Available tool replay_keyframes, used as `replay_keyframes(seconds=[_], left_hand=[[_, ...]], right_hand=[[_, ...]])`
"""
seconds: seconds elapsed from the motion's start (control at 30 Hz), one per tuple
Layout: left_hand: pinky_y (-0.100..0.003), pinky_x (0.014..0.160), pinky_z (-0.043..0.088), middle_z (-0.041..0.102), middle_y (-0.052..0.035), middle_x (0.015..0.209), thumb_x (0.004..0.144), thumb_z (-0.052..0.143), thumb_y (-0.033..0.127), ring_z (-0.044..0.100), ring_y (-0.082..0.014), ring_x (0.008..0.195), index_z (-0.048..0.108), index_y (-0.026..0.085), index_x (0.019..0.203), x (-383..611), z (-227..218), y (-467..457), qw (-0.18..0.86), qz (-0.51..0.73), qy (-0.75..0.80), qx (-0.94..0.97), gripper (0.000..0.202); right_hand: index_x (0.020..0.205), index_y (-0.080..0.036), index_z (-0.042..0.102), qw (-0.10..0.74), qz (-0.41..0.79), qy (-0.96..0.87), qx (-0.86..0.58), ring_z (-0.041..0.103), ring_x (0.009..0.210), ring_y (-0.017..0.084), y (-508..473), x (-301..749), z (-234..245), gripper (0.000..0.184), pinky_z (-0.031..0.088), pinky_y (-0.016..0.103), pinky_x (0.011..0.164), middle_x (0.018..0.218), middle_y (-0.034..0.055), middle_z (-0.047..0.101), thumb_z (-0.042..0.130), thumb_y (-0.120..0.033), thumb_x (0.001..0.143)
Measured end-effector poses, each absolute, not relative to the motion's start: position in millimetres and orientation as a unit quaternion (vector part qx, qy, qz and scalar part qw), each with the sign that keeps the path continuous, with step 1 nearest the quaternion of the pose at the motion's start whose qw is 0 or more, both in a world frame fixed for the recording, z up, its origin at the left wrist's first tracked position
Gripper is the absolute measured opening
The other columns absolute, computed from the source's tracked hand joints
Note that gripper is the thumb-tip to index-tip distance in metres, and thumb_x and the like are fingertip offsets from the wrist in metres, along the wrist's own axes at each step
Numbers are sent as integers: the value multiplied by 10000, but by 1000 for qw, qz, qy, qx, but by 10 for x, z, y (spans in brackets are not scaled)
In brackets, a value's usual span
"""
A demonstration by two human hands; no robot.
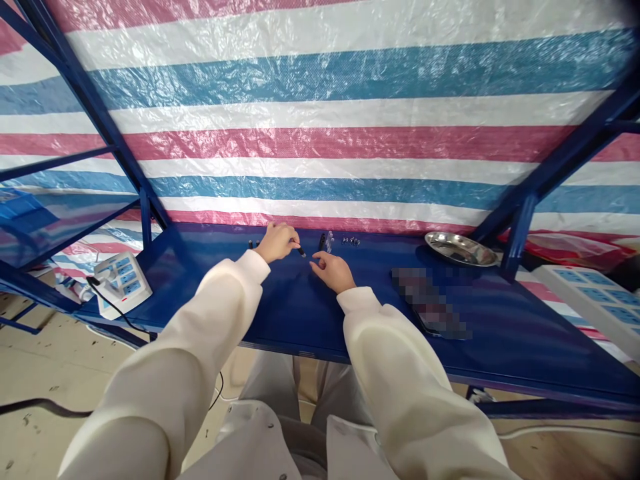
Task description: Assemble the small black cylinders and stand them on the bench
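Observation:
My left hand [276,242] is closed around a small dark pen-like object [301,251] whose tip sticks out to the right, low over the blue shelf [280,307]. My right hand [333,270] rests on the shelf just right of it, fingers loosely curled, nothing visible in it. Behind the hands, by the striped tarp, lie a few small dark parts [253,244], a dark upright piece [322,241] and a row of small metal bits [351,241]. Both arms wear cream sleeves.
A steel dish [459,249] sits at the shelf's back right beside a blue upright post [515,240]. A blurred dark flat item [430,303] lies right of my hands. A white power strip [123,281] sits on the left end, its cable hanging down.

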State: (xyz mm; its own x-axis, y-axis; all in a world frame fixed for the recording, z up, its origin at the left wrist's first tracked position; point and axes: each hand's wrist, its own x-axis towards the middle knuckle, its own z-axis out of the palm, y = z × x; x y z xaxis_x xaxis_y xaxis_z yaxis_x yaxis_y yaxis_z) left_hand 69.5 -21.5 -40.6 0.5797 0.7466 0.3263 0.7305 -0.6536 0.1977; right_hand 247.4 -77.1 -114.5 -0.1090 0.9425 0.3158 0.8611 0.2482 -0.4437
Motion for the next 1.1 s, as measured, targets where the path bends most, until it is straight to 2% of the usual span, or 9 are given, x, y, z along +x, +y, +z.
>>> replay_keyframes(seconds=[0.23,0.53,1.1], left_hand=[[-457,899,252,610,-95,831,632,646,91,488,-269,932,582,121,547,336,-231,144,-44,89,468,878,111],[-470,888,269,593,-117,953,654,596,86,452,-291,1021,636,121,658,253,-300,153,-79,-4,487,870,54],[-480,911,246,583,-119,957,674,598,91,449,-297,1042,636,115,652,211,-310,173,-78,-11,494,866,50]], right_hand=[[984,-209,637,269,93,-740,-610,594,697,137,-758,2485,-1183,213,394,228,639,718,-3,642,520,-299,831],[934,-221,651,268,86,-724,-630,605,704,157,-731,2516,-1220,187,391,244,618,718,4,655,538,-320,822],[925,-229,660,260,94,-714,-644,606,709,152,-744,2517,-1196,185,388,242,625,730,0,660,531,-309,821]])
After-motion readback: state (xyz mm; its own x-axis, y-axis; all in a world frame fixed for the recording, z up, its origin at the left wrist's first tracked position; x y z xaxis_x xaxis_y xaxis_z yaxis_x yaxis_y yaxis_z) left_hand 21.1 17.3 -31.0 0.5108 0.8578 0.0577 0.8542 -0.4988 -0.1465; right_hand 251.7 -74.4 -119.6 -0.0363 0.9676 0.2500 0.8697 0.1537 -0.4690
